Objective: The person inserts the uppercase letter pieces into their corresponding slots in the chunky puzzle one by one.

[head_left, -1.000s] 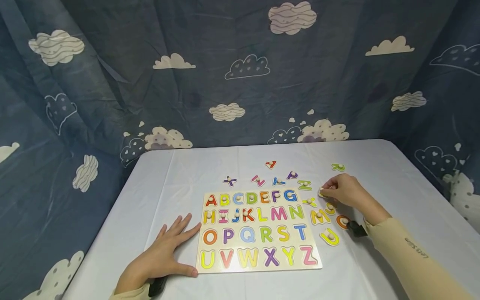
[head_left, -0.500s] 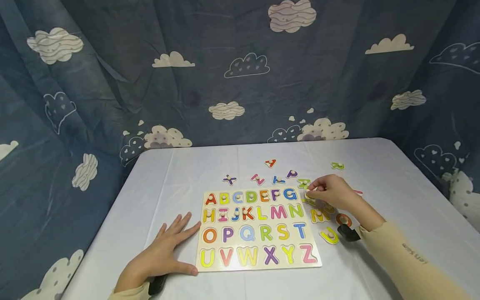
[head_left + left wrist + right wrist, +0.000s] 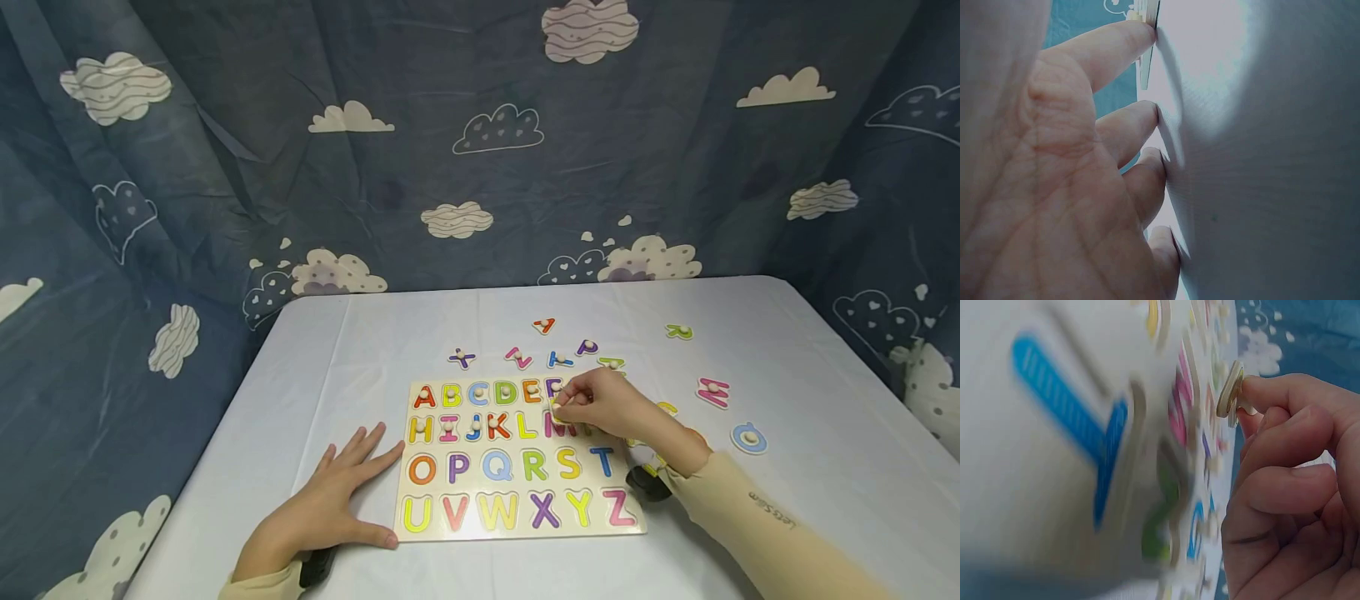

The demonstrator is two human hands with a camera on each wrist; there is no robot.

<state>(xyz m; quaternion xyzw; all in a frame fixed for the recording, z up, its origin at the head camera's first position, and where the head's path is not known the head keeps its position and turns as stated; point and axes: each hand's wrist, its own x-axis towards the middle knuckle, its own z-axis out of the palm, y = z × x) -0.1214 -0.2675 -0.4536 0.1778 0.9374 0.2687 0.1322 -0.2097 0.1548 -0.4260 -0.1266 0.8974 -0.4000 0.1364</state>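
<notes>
A wooden alphabet puzzle board (image 3: 577, 533) lies on the table. Letters A to K bear knobs; the slots from L on show printed colours. My left hand (image 3: 330, 500) rests on the cloth with fingers spread, its index fingertip and thumb at the board's left edge. Above the board's second row, my right hand (image 3: 607, 408) pinches a small yellowish letter piece (image 3: 1230, 394) between thumb and index finger. In the right wrist view the piece is edge-on, raised off the board, so its shape is unclear. The hand hides the N slot and part of M.
Loose knobbed letters lie behind and right of the board: purple X (image 3: 462, 358), pink Z (image 3: 517, 358), red A-like piece (image 3: 543, 326), green R (image 3: 679, 332), pink letter (image 3: 712, 392) and blue Q (image 3: 749, 438). The right forearm covers several more.
My right hand has moved left from the loose letters to over the board, carrying the yellowish piece. The pink letter and blue Q are now uncovered. The left hand stays put.
</notes>
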